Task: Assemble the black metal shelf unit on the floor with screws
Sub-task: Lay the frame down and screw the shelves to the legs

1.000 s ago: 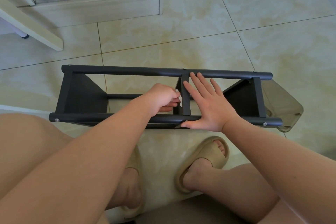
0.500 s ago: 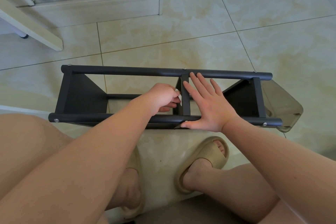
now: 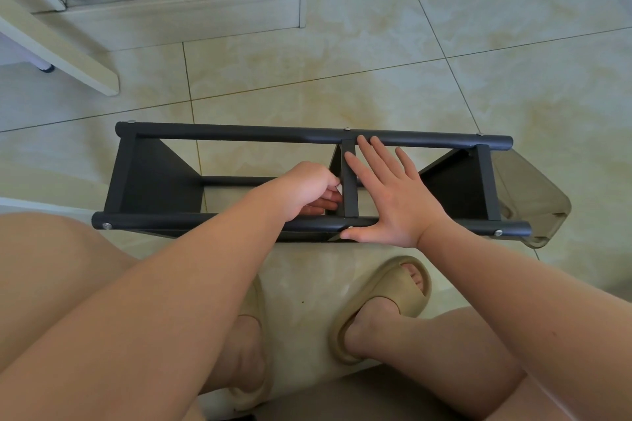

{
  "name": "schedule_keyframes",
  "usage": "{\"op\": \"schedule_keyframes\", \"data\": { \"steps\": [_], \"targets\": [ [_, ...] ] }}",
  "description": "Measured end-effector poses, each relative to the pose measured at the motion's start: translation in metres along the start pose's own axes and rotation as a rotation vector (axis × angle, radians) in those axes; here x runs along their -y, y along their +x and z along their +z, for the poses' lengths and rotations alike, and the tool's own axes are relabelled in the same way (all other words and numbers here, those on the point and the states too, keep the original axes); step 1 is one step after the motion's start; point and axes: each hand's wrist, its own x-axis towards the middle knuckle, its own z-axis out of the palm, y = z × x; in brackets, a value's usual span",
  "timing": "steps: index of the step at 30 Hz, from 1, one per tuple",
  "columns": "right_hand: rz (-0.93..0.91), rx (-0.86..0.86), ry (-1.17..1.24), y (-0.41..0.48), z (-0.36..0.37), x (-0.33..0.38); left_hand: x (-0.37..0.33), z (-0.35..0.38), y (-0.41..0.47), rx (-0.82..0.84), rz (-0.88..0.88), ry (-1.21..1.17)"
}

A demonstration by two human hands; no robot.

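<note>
Shelf unit (image 3: 150,181), black metal: lying on the tiled floor (image 3: 376,72) just beyond my feet, long rails running left to right, silver screw heads (image 3: 107,225) near the rail ends. My left hand (image 3: 304,188): fingers curled inside the frame against the middle crossbar (image 3: 349,188); whether it holds anything, I cannot tell. My right hand (image 3: 393,202): flat, fingers spread, just right of the crossbar, thumb on the near rail, fingertips reaching the far rail.

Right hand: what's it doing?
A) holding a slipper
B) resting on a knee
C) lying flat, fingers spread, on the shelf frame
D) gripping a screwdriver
C: the right hand lies open, fingers spread, across the black shelf frame just right of the middle crossbar, thumb against the near rail.
</note>
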Motion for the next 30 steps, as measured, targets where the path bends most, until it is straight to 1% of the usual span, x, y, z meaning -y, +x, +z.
{"op": "schedule_keyframes", "data": {
  "steps": [10,16,22,26,28,30],
  "targets": [
    [0.000,0.008,0.007,0.000,-0.002,0.000,-0.002,-0.003,-0.004,0.008,0.028,0.063],
    [0.002,0.014,0.008,0.000,-0.002,0.001,-0.005,-0.007,-0.011,0.025,0.062,0.175],
    [0.005,0.007,-0.002,0.000,-0.001,0.000,0.004,-0.018,-0.007,0.102,0.101,0.243],
    [0.005,0.000,0.002,-0.001,0.000,0.000,0.007,-0.021,-0.006,0.136,0.130,0.327],
    [0.006,0.001,-0.004,0.000,0.000,0.001,0.009,-0.023,-0.006,0.149,0.162,0.408],
    [0.007,0.000,-0.007,0.000,0.000,0.001,0.010,-0.024,-0.006,0.130,0.200,0.484]
  ]
}}
